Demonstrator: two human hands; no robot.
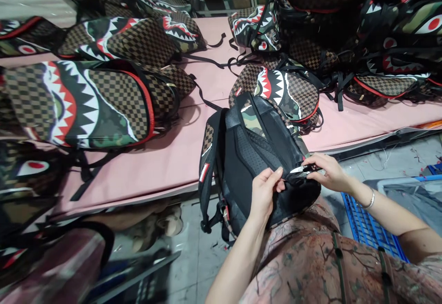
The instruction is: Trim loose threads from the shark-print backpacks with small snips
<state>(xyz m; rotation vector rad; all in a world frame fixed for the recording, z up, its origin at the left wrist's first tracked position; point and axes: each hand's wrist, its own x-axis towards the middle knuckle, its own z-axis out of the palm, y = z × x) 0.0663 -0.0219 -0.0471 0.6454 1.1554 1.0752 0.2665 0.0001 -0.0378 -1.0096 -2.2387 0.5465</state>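
A black-backed backpack [238, 175] with a padded mesh panel and checkered, camouflage-patterned parts leans between the pink table and my lap. My right hand [324, 171] is closed around a small pair of thread snips [297, 170], whose bright blades point left over the backpack's lower side edge. Close to the blade tips, my left hand [266, 188] pinches with thumb and forefinger at the back panel. What lies between those fingers is too small to make out. One shoulder strap [208, 175] hangs down the backpack's left side.
The pink table [179, 156] bears several shark-mouth backpacks, among them a large one [79, 103] at left and one [276, 85] right behind mine. A blue crate [371, 223] stands on the floor at right. Another person's arm [134, 219] shows low at left.
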